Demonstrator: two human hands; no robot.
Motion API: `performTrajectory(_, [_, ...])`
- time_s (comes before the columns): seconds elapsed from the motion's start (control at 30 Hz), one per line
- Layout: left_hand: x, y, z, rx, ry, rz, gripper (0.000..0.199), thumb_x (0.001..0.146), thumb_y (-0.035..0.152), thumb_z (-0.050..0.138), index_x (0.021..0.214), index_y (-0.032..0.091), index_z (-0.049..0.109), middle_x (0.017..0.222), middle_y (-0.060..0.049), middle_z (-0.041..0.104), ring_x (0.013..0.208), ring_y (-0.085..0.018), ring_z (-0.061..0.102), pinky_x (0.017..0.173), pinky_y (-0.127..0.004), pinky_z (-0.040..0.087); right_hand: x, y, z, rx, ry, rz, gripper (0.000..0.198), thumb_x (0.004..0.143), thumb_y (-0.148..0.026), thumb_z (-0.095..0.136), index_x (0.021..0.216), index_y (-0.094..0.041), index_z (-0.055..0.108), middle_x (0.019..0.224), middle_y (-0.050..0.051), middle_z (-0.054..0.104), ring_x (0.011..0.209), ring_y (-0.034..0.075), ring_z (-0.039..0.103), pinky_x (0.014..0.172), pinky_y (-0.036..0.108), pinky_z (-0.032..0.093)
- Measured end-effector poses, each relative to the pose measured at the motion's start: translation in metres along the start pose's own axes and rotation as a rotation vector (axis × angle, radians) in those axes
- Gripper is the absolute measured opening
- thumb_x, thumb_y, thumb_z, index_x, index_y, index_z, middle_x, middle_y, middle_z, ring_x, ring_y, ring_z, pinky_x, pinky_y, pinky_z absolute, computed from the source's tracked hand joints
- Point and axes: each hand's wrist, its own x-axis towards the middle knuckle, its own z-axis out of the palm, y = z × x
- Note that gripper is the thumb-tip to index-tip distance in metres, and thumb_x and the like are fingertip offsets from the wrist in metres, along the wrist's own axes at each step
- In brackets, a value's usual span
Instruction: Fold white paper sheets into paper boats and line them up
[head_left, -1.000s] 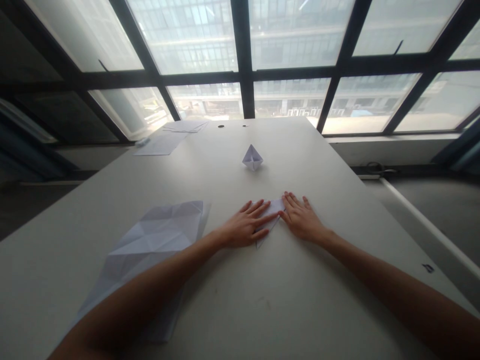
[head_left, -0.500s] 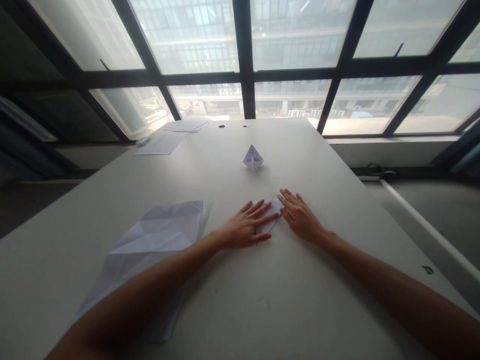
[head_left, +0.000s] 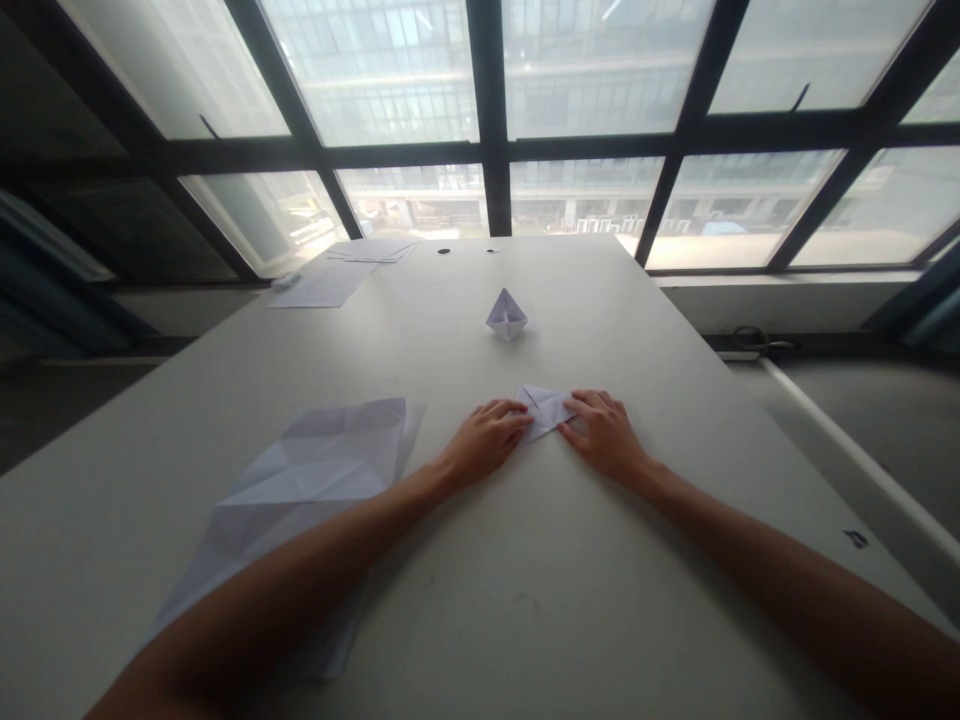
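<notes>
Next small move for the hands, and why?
Probably press the folded paper flat along its creases: the left hand and right hand have fingers at its opposite sides, and fold lines show between them.

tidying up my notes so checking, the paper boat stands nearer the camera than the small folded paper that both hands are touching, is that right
Not nearer: the head view shows the paper boat farther away than the small folded paper. The left hand and right hand do touch that paper.

Head-worn view, forward and down over both hands (head_left: 486, 440) (head_left: 607, 437) and table (head_left: 465, 600) towards windows (head_left: 585, 75).
</notes>
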Motion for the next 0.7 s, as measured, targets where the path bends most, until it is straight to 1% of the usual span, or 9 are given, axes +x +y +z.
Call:
performTrajectory(0.07, [0.0, 0.001, -0.006, 0.058, 0.01, 0.002, 0.024, 0.099, 0.026, 0.049, 0.108, 0.026, 0.072, 0.115, -0.005, 0.067, 0.107, -0.021, 0.059, 0.097, -0.039, 0.045, 0.0, 0.0, -0.001, 0.006, 0.018, 0.012, 0.033, 0.09, -0.037, 0.06, 0.117, -0.02, 0.066, 0.125, 0.012, 0.063, 0.118, 0.028, 0.051, 0.097, 0.043, 0.038])
performTrajectory(0.13, [0.001, 0.001, -0.011, 0.114, 0.0, -0.004, 0.023, 0.098, 0.026, 0.051, 0.1, 0.026, 0.074, 0.104, -0.005, 0.068, 0.098, -0.021, 0.06, 0.091, -0.038, 0.046, 0.0, 0.0, -0.002, 0.006, 0.026, 0.024, 0.031, 0.089, -0.038, 0.061, 0.113, -0.02, 0.067, 0.122, 0.011, 0.064, 0.114, 0.029, 0.051, 0.095, 0.043, 0.037])
performTrajectory(0.33, [0.001, 0.006, -0.02, 0.254, -0.035, -0.053, 0.022, 0.098, 0.022, 0.051, 0.096, 0.024, 0.072, 0.1, -0.007, 0.065, 0.091, -0.021, 0.058, 0.082, -0.034, 0.046, 0.0, -0.001, -0.003, 0.002, 0.022, 0.031, 0.031, 0.089, -0.039, 0.061, 0.113, -0.021, 0.067, 0.12, 0.012, 0.064, 0.111, 0.029, 0.051, 0.092, 0.043, 0.036])
performTrajectory(0.4, [0.001, 0.008, -0.021, 0.28, -0.047, -0.074, 0.024, 0.099, 0.025, 0.048, 0.095, 0.022, 0.072, 0.098, -0.007, 0.064, 0.09, -0.021, 0.057, 0.079, -0.033, 0.046, 0.0, -0.001, -0.003, 0.005, 0.024, 0.031, 0.031, 0.089, -0.039, 0.061, 0.113, -0.021, 0.067, 0.12, 0.011, 0.064, 0.11, 0.029, 0.051, 0.092, 0.043, 0.036])
performTrajectory(0.43, [0.0, 0.01, -0.021, 0.285, -0.051, -0.081, 0.026, 0.1, 0.03, 0.047, 0.095, 0.022, 0.071, 0.096, -0.008, 0.064, 0.09, -0.022, 0.057, 0.079, -0.033, 0.046, 0.0, -0.001, -0.003, 0.011, 0.024, 0.028, 0.031, 0.089, -0.039, 0.061, 0.113, -0.021, 0.067, 0.12, 0.011, 0.064, 0.11, 0.029, 0.051, 0.093, 0.042, 0.036])
performTrajectory(0.5, [-0.001, 0.013, -0.021, 0.293, -0.043, -0.091, 0.034, 0.1, 0.044, 0.045, 0.102, 0.02, 0.07, 0.096, -0.009, 0.063, 0.09, -0.023, 0.058, 0.079, -0.034, 0.045, -0.001, -0.001, -0.004, 0.028, 0.023, 0.011, 0.032, 0.088, -0.037, 0.062, 0.114, -0.02, 0.067, 0.119, 0.011, 0.064, 0.111, 0.028, 0.051, 0.094, 0.041, 0.037])
performTrajectory(0.57, [-0.002, 0.017, -0.02, 0.323, -0.028, -0.106, 0.049, 0.096, 0.056, 0.045, 0.117, 0.017, 0.065, 0.098, -0.012, 0.063, 0.091, -0.026, 0.058, 0.079, -0.037, 0.045, -0.001, -0.002, -0.005, 0.048, 0.016, -0.017, 0.034, 0.086, -0.034, 0.063, 0.117, -0.02, 0.066, 0.12, 0.011, 0.064, 0.112, 0.028, 0.05, 0.095, 0.041, 0.037])
performTrajectory(0.63, [-0.004, 0.02, -0.019, 0.367, -0.03, -0.123, 0.06, 0.093, 0.061, 0.047, 0.129, 0.014, 0.057, 0.102, -0.014, 0.063, 0.093, -0.028, 0.058, 0.078, -0.038, 0.045, -0.002, -0.003, -0.006, 0.064, 0.003, -0.047, 0.037, 0.084, -0.03, 0.064, 0.12, -0.021, 0.065, 0.121, 0.01, 0.063, 0.113, 0.027, 0.05, 0.096, 0.041, 0.036])
performTrajectory(0.7, [-0.005, 0.023, -0.018, 0.407, -0.048, -0.139, 0.059, 0.093, 0.058, 0.05, 0.13, 0.013, 0.055, 0.102, -0.015, 0.063, 0.094, -0.029, 0.059, 0.077, -0.038, 0.044, -0.002, -0.004, -0.007, 0.081, -0.007, -0.064, 0.039, 0.083, -0.027, 0.064, 0.121, -0.022, 0.065, 0.122, 0.009, 0.064, 0.113, 0.027, 0.05, 0.096, 0.04, 0.037])
